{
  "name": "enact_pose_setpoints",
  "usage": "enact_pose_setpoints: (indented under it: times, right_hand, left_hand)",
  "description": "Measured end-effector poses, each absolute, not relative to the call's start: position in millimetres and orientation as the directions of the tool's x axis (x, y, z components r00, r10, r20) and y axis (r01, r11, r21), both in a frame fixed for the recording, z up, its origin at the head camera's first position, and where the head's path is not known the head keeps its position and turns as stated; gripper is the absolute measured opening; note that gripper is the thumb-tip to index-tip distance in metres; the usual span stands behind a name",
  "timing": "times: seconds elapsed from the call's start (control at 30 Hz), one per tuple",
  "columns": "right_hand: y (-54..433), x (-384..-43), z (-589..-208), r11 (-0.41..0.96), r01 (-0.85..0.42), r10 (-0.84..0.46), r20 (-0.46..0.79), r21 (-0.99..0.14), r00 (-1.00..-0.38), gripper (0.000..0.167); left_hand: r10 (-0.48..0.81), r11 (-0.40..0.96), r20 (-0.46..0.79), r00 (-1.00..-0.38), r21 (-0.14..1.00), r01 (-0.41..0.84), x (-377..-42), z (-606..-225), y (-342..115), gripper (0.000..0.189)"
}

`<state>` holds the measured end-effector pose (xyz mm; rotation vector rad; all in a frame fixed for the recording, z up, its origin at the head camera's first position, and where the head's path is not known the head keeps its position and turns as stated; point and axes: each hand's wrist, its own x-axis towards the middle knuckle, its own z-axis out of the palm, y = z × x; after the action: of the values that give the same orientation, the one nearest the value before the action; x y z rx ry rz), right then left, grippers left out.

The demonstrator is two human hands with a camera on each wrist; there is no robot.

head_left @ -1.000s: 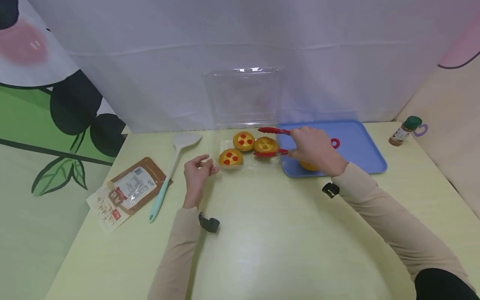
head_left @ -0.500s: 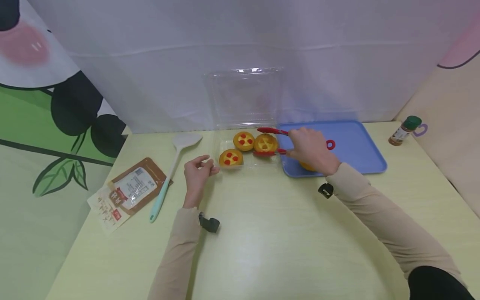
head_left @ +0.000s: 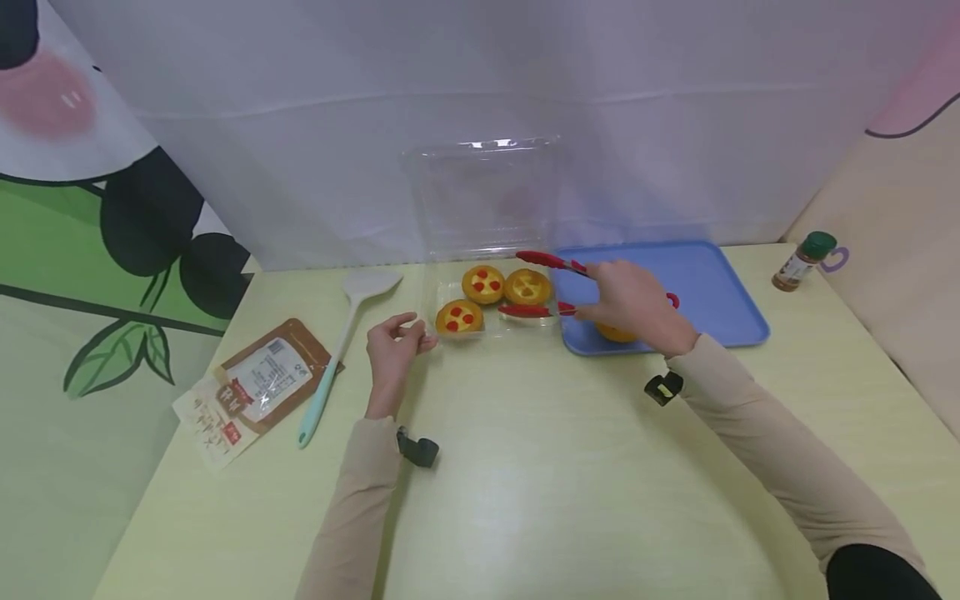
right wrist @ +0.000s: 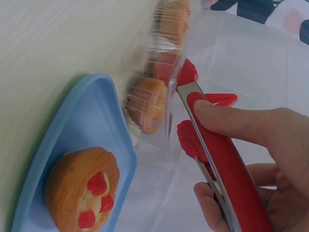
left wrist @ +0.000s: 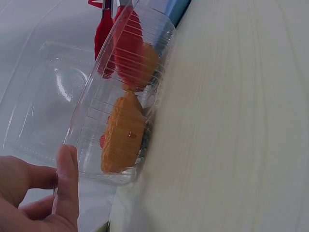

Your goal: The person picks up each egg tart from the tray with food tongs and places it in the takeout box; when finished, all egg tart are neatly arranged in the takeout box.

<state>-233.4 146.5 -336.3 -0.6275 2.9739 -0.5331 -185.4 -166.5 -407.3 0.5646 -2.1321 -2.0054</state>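
Note:
My left hand (head_left: 392,354) pinches the front left corner of a clear plastic clamshell box (left wrist: 89,121), its lid (head_left: 487,196) standing raised behind. Inside sit two egg tarts with red pieces, one at the back (head_left: 483,284) and one in front (head_left: 459,317), and a plain-topped tart (head_left: 527,286) on the right. Red-tipped tongs (right wrist: 236,183) are in my right hand (head_left: 637,304), thumb on one arm and fingers on the other. Their spread tips lie on either side of the plain tart; whether they touch it, I cannot tell. Another red-topped tart (right wrist: 82,193) rests on the blue tray.
The blue tray (head_left: 720,292) adjoins the box on the right. Farther right stands a green-capped spice jar (head_left: 802,262) with a purple ring beside it. Left of the box, a turner (head_left: 341,346) with a pale green handle lies partly over a brown packet (head_left: 262,379). A curtain hangs behind.
The tongs' tips have spread slightly wider around the plain tart. My right hand shifted a little left, then back right. My left hand keeps its hold on the box, and the tarts stay put.

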Motion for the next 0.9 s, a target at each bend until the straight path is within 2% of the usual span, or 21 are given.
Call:
enact_pose_setpoints:
  times: [0.1,0.23,0.43,0.73,0.9]
  right_hand:
    - [157,-229,-333,0.841,-0.351,-0.392,-0.015,-0.411,-0.920,0.061]
    - [175,-223,-330,0.802,-0.301,-0.360,-0.014,-0.516,-0.933,0.054]
    - [207,-213,-332,0.738,-0.207,-0.284,-0.018,-0.642,-0.959,0.077]
    - [256,-195,-345,0.759,-0.087,-0.173,-0.071,-0.646,-0.982,0.075]
    - [276,-188,-356,0.770,-0.084,-0.166,-0.071,-0.633,-0.984,0.072]
  left_hand:
    - [-0.377,0.031,-0.140,-0.915,0.986,-0.164,-185,-407,-166,0.035]
    - [-0.376,0.025,-0.132,-0.917,0.988,-0.152,-185,-407,-165,0.035]
    - [-0.385,0.027,-0.131,-0.914,0.988,-0.153,-185,-407,-165,0.035]
    - [-0.382,0.023,-0.131,-0.915,0.988,-0.151,-185,-407,-164,0.034]
    - [-0.375,0.003,-0.133,-0.918,0.989,-0.145,-185,-407,-165,0.035]
